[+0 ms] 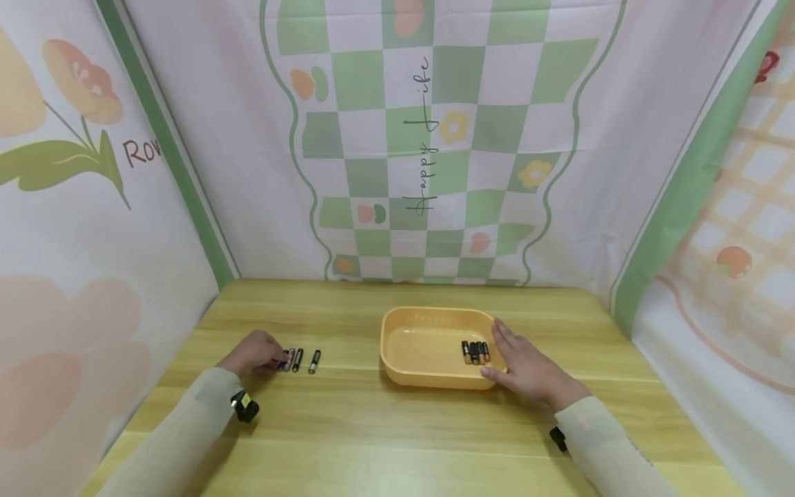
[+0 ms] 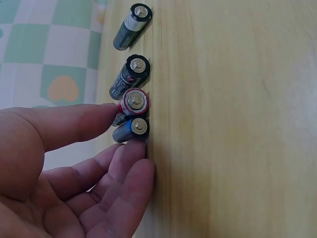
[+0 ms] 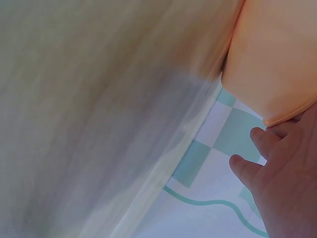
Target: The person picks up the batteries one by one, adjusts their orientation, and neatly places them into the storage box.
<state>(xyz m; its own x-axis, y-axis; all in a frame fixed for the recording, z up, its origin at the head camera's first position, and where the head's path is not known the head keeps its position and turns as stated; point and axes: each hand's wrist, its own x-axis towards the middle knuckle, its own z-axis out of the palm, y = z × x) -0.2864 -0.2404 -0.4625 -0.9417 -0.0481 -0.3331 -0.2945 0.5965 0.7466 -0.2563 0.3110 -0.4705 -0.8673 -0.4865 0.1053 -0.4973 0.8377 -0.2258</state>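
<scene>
Head view, left fingers (image 1: 270, 355) at red-ringed battery (image 1: 289, 360), pinch unclear, right fingers (image 1: 508, 336) spread against tray's (image 1: 435, 379) right edge, tabletop (image 1: 350, 359) between.

Wood-grain table (image 1: 397, 442) (tray (image 1: 428, 379), batteries (image 1: 315, 362) atop)

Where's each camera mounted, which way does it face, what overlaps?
Head: worn on the head, facing forward-down over wooden table and yellow-orange tray; left hand, right hand and both sleeves show.
Left wrist: worn there, facing four loose batteries; left hand shows.
Right wrist: worn there, facing the tray's outer wall, table and checkered backdrop; right hand shows.
Shared: head and left wrist both show the left hand and loose batteries; head and right wrist both show the right hand and tray.
</scene>
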